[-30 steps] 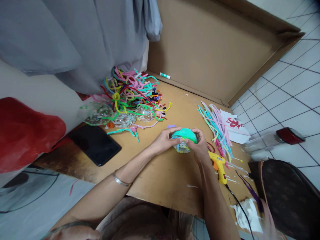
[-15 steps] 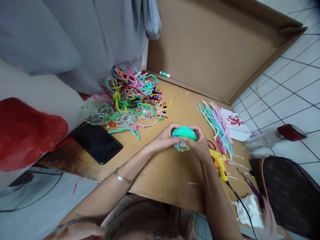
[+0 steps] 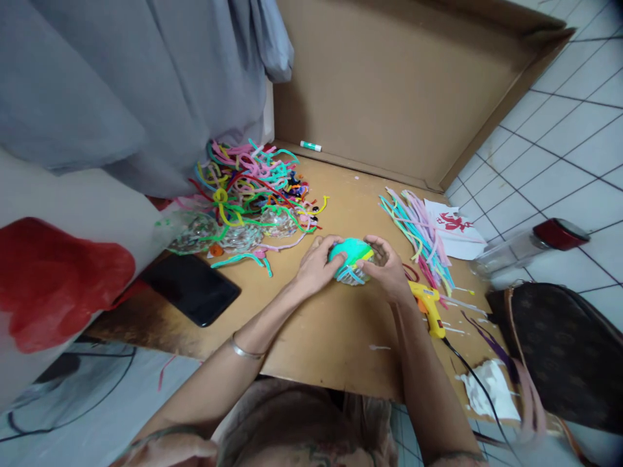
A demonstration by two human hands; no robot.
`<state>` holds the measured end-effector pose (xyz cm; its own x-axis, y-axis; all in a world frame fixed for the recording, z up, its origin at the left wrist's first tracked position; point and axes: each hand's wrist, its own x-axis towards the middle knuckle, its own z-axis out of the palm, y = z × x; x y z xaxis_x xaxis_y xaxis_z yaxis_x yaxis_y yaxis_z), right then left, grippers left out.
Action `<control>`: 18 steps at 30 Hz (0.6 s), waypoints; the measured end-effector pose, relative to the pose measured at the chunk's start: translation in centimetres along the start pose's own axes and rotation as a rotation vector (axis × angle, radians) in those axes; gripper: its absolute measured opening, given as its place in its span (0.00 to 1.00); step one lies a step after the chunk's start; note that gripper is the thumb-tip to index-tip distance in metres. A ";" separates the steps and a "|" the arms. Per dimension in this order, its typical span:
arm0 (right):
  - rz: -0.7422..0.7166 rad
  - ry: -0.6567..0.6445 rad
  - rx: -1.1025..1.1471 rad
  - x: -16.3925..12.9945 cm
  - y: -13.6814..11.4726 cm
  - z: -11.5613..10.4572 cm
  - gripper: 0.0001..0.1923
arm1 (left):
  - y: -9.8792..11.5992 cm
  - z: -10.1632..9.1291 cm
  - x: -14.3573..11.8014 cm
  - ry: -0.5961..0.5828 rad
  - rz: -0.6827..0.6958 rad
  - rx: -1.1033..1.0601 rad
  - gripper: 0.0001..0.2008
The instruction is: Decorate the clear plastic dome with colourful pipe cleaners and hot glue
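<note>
Between my hands is a rounded, domed piece [image 3: 356,251], turquoise on top with a green and a yellow strip. Its lower part looks like clear plastic, with pale blue strands across it. My left hand [image 3: 320,261] grips its left side, thumb pressed on the front. On the right side, my right hand [image 3: 389,267] curves round it with thumb and fingers touching the edge. A yellow glue gun [image 3: 429,310] lies just right of my right forearm. Similar clear plastic domes [image 3: 242,236] rest to the left, beside a tangled heap of coloured pipe cleaners [image 3: 253,178].
A bundle of straight pipe cleaners [image 3: 423,230] and a paper with a red figure [image 3: 453,227] lie at right. Beyond are a clear bottle [image 3: 511,251] and a dark brown bag [image 3: 559,350]. A black phone [image 3: 195,288] lies left; a cardboard panel [image 3: 370,84] stands behind.
The domed piece has been turned and tilted in my hands, so the green and yellow strips and blue strands now show. My right fingers have loosened slightly. The camera view has shifted a little.
</note>
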<state>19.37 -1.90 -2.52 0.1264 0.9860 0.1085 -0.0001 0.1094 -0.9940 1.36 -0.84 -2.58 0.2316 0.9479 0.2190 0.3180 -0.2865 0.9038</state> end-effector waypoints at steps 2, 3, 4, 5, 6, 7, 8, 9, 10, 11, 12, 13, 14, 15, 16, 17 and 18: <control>0.015 0.016 0.031 0.1 0.2 0.1 0.32 | 0.0 0.1 0.0 0.009 0.029 0.020 0.14; 0.019 0.024 0.040 0.1 0.4 0.2 0.32 | -0.1 0.2 0.0 0.015 0.050 0.008 0.13; 0.021 0.032 0.050 0.2 0.5 0.2 0.33 | -0.1 0.3 -0.1 0.016 0.069 -0.014 0.12; 0.022 0.040 0.061 0.2 0.6 0.3 0.34 | -0.2 0.3 -0.1 0.010 0.083 -0.044 0.11; 0.021 0.050 0.076 0.2 0.7 0.3 0.35 | -0.3 0.4 -0.1 0.001 0.089 -0.074 0.12; 0.021 0.061 0.091 0.3 0.8 0.4 0.36 | -0.4 0.4 -0.1 -0.011 0.093 -0.095 0.13; 0.024 0.074 0.108 0.3 0.9 0.3 0.37 | -0.5 0.4 -0.1 -0.022 0.103 -0.103 0.15; 0.032 0.088 0.122 0.3 0.9 0.2 0.39 | -0.6 0.3 -0.1 -0.027 0.123 -0.095 0.18; 0.046 0.100 0.132 0.3 1.0 0.1 0.40 | -0.6 0.2 -0.1 -0.030 0.150 -0.071 0.21; 0.065 0.108 0.136 0.3 0.9 -0.1 0.42 | -0.6 0.0 -0.1 -0.033 0.181 -0.034 0.23; 0.084 0.113 0.134 0.3 0.9 -0.2 0.44 | -0.6 -0.1 0.0 -0.041 0.213 0.011 0.25; 0.098 0.115 0.128 0.3 0.8 -0.4 0.46 | -0.6 -0.2 0.0 -0.052 0.241 0.058 0.25; 0.107 0.114 0.119 0.2 0.6 -0.5 0.47 | -0.5 -0.3 0.0 -0.063 0.262 0.104 0.25; 0.112 0.107 0.107 0.2 0.5 -0.6 0.48 | -0.5 -0.3 0.0 -0.074 0.278 0.143 0.25; 0.115 0.096 0.095 0.1 0.4 -0.7 0.49 | -0.5 -0.3 -0.1 -0.078 0.294 0.168 0.25; 0.119 0.080 0.082 0.1 0.2 -0.7 0.50 | -0.5 -0.2 -0.1 -0.079 0.312 0.181 0.26; 0.125 0.063 0.068 0.0 0.1 -0.7 0.51 | -0.5 -0.1 0.0 -0.080 0.335 0.185 0.26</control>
<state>20.05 -1.95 -2.63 0.1833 0.9829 -0.0193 -0.0871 -0.0033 -0.9962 1.05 -0.72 -3.01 0.4189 0.7859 0.4547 0.3716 -0.6053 0.7039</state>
